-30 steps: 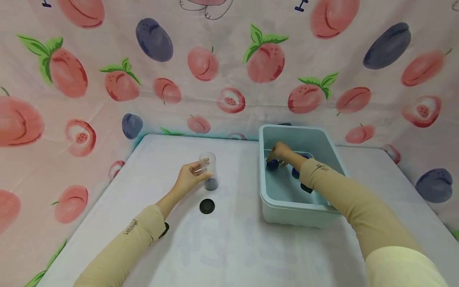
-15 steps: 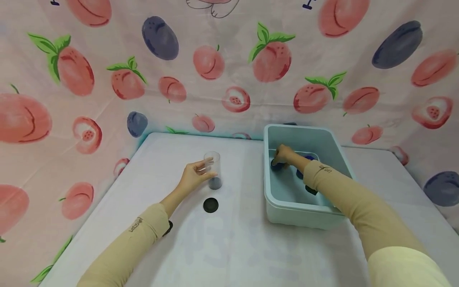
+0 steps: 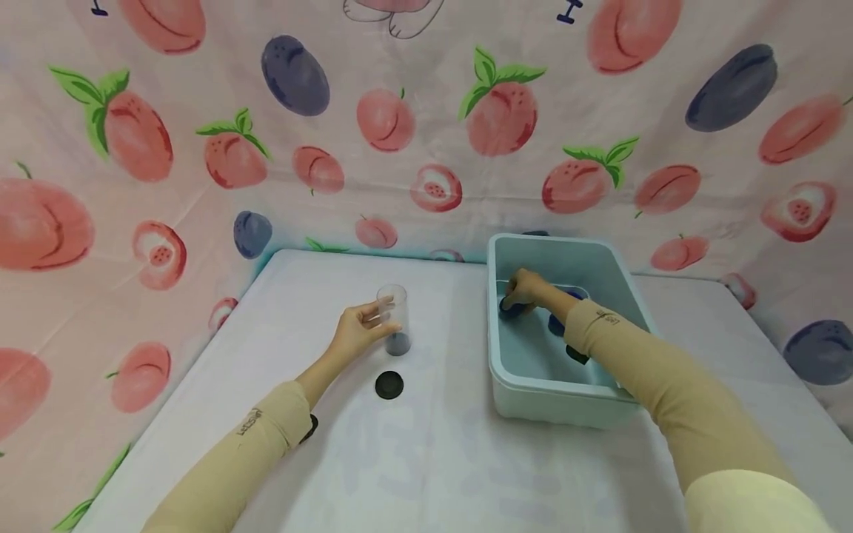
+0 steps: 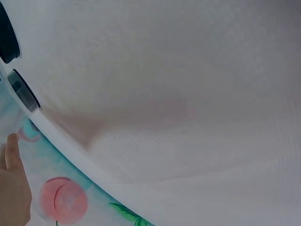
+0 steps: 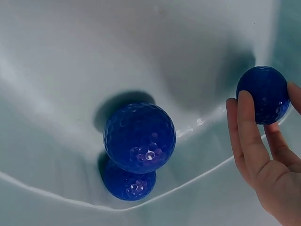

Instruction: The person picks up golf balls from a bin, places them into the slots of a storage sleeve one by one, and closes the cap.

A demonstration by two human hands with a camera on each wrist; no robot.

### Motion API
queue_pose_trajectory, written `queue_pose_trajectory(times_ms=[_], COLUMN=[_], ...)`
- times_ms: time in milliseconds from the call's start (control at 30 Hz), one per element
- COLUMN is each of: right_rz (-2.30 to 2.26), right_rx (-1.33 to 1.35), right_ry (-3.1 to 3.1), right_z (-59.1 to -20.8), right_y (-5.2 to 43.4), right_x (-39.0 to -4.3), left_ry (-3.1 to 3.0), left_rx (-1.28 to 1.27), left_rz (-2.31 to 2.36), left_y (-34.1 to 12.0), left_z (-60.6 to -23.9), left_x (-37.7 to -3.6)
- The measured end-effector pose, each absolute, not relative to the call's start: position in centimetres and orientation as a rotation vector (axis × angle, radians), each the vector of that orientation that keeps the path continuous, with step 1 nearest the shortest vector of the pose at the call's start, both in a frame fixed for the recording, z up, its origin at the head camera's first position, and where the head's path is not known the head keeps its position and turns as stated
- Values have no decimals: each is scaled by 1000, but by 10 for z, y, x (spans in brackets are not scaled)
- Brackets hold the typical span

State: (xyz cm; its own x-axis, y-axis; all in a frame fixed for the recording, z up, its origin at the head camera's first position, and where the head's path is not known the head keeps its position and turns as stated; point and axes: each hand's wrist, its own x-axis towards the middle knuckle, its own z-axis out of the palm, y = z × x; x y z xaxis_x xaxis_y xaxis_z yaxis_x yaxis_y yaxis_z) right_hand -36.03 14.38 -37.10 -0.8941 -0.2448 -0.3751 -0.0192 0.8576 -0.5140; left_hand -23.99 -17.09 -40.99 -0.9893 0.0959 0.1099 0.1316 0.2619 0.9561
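My left hand (image 3: 353, 331) holds a clear plastic cylinder (image 3: 397, 340) upright on the table, thumb in front and fingers behind. The cylinder's bottom looks dark; in the left wrist view only its base (image 4: 23, 92) shows. Just in front of it lies a round black lid (image 3: 389, 385). Inside a pale blue bin (image 3: 560, 381), my right hand (image 3: 526, 287) grips a blue golf ball; the right wrist view shows this ball (image 5: 263, 94) between thumb and fingertips. Two more blue golf balls (image 5: 139, 137) touch each other on the bin's floor, partly behind my forearm in the head view.
The bin's raised walls surround my right hand, and my right forearm crosses over its near right rim. A white-covered table (image 3: 426, 459) carries everything. Behind and to the left hangs a fruit-print cloth (image 3: 400, 74).
My right hand has lowered slightly and closed further over the golf ball by the bin's left wall, covering more of it. The left hand and cylinder keep their place; the head view shifted a little.
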Motion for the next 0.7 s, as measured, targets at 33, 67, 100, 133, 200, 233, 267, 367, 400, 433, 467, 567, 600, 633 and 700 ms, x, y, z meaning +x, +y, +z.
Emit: queue_pose_trajectory(times_ms=[33,67,100,133,200,233,267,367,400,433,467,567,600,633,700], right_rz=[-711,-716,-715,-711,-709,-706,-707,-711,-710,-708,-704,-692,-690,-689,-691], right_rx=[-209,-219,-222,-234,-247,-249,-243,-247,-254,-260,-264,-266,-263,-254,-239], right_ry=[2598,2601,2603,2603,2612,2615,2617,2621,2622,2622,2624,2628,2630,2631,2626], right_z=[-368,-364,-360,-357,-351,-350,-348,-345,-344,-343,-342,-338,-336,-335,-334], right_y=[142,141,140,140,140,142,143,149,150,152,153,155,155,155,156], right_x=[-356,-352,-347,-344,-340,-338,-336,-334,-334,-333,-333,-333,-332,-332,-333], left_ry=[-2475,-2479,-2482,-2482,-2481,-2483,-2484,-2492,-2495,-2494,-2496,-2489,-2493,-2494,-2502], left_rx=[-213,-208,-200,-197,-206,-209,-215,-217,-218,-215,-216,-206,-201,-198,-190], left_rz=[-1874,-1868,-1863,-1862,-1865,-1865,-1866,-1860,-1857,-1857,-1856,-1869,-1864,-1863,-1856], left_y=[-171,-171,-171,-171,-171,-170,-169,-167,-167,-167,-167,-167,-167,-168,-169], left_z=[-410,-410,-410,-410,-410,-410,-410,-410,-411,-411,-411,-411,-411,-410,-411], left_x=[-239,-239,-238,-238,-238,-239,-239,-241,-241,-241,-241,-239,-239,-238,-238])
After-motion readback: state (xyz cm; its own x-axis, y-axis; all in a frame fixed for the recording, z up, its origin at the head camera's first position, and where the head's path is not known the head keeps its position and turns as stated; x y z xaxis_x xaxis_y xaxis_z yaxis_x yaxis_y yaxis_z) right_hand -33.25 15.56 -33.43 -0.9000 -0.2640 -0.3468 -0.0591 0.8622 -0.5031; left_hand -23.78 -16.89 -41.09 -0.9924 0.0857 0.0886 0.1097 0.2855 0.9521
